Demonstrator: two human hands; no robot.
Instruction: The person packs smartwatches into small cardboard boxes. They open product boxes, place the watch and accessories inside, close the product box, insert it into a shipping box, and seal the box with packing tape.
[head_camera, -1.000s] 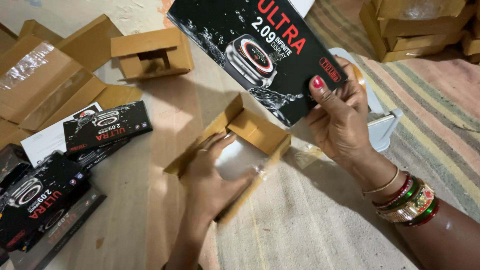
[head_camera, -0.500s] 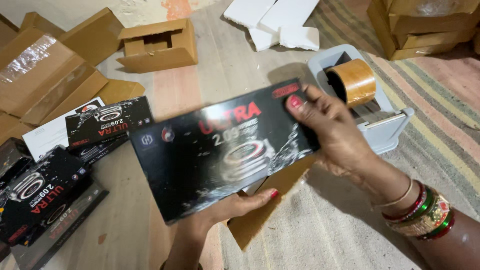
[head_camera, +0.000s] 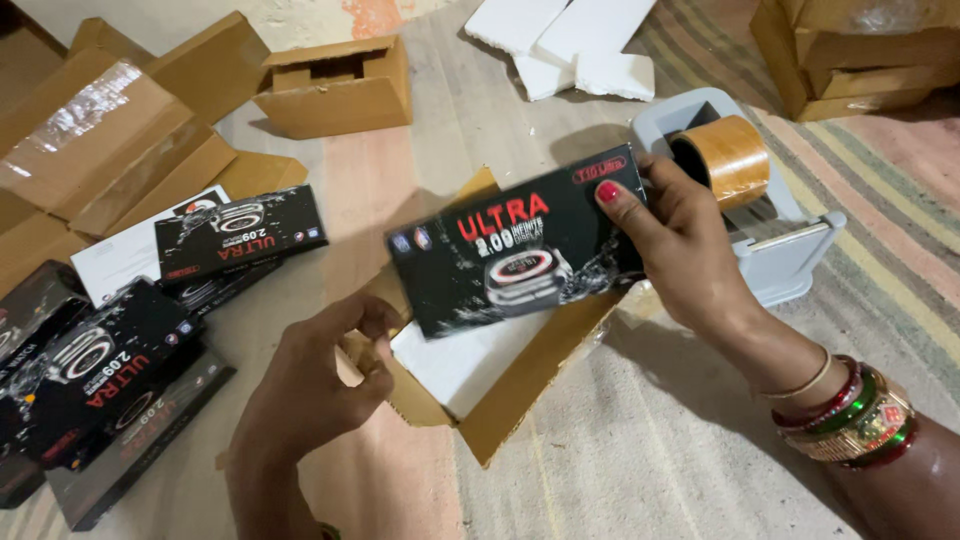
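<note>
Now right hand (head_camera: 690, 250) (fingers curled) around black box (head_camera: 515, 255)

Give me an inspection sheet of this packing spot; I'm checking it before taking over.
Surface: striped mat on the floor.
Job's things: black product box over an open cardboard carton with a white insert.
Clutter: more black boxes, flattened cartons, foam pieces, tape dispenser.
Grippers: right hand grips the black product box; left hand holds the carton's flap.
Cables: nothing seen.
Surroundings: stacked cartons top right.
</note>
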